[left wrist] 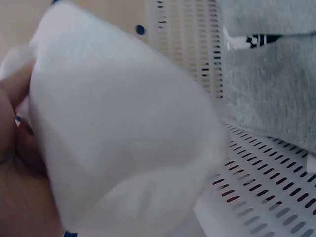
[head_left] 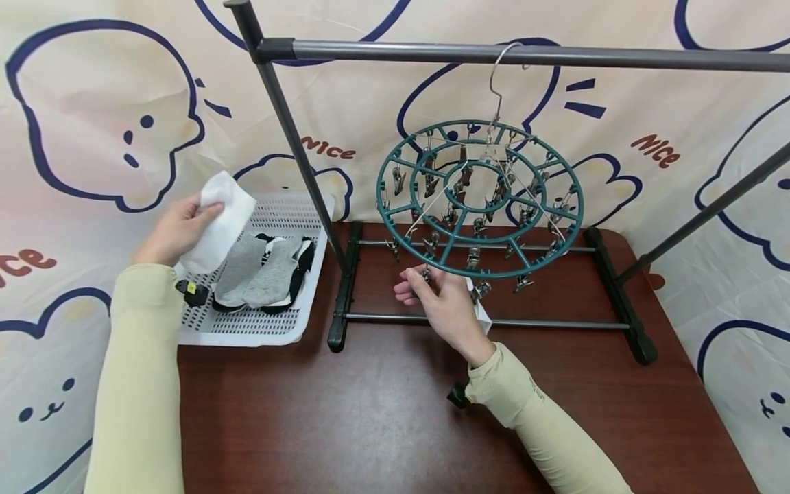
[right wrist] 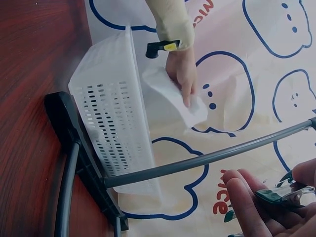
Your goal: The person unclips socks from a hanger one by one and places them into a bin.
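My left hand (head_left: 175,230) grips a white sock (head_left: 221,219) above the left edge of the basket; in the left wrist view the white sock (left wrist: 128,123) spreads across the middle, fingers at its left side. Under the near rim of a round green clip hanger (head_left: 453,241), my right hand (head_left: 453,309) pinches a metal clip (head_left: 426,274) between thumb and fingers. The right wrist view has this clip (right wrist: 279,196) lying over the curled fingers. Behind the right hand a white piece of fabric (head_left: 483,317) hangs below another clip (head_left: 480,291), mostly hidden.
Grey socks (head_left: 262,271) with black parts lie in a white perforated basket (head_left: 286,336) at left. The hanger hooks over the bar (head_left: 401,51) of a dark rack, whose slanted left post (head_left: 296,144) stands between basket and hanger. The rack's feet (head_left: 337,329) rest on a brown table (head_left: 370,425).
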### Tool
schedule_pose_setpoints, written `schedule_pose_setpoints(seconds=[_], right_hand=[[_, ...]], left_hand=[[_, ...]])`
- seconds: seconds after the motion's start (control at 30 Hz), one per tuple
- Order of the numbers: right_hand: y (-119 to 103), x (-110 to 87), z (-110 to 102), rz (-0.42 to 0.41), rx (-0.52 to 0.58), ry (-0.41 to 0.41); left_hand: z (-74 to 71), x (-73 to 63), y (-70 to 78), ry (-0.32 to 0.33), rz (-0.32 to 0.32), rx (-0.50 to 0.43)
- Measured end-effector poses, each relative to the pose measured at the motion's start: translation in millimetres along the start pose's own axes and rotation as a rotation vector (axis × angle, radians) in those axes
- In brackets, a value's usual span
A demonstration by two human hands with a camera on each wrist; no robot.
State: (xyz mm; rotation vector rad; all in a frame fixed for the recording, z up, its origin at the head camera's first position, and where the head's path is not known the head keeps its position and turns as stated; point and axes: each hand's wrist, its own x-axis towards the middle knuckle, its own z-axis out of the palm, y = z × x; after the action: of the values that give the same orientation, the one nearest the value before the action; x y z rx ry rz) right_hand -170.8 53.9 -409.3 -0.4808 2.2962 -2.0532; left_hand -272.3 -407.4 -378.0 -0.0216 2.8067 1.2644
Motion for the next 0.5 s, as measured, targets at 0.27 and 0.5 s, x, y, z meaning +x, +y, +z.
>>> schedule_pose_setpoints(seconds=[0.27, 0.5], right_hand=[[-0.7, -0.7, 0.6, 0.018, -0.009, 0.001], [-0.9, 0.0, -0.4, 0.017, -0.003, -0.001]], left_hand=[[15.9, 21.8, 13.6, -0.292, 0.034, 0.22], [37.7, 33.3, 29.5, -0.421, 0.027, 0.32]])
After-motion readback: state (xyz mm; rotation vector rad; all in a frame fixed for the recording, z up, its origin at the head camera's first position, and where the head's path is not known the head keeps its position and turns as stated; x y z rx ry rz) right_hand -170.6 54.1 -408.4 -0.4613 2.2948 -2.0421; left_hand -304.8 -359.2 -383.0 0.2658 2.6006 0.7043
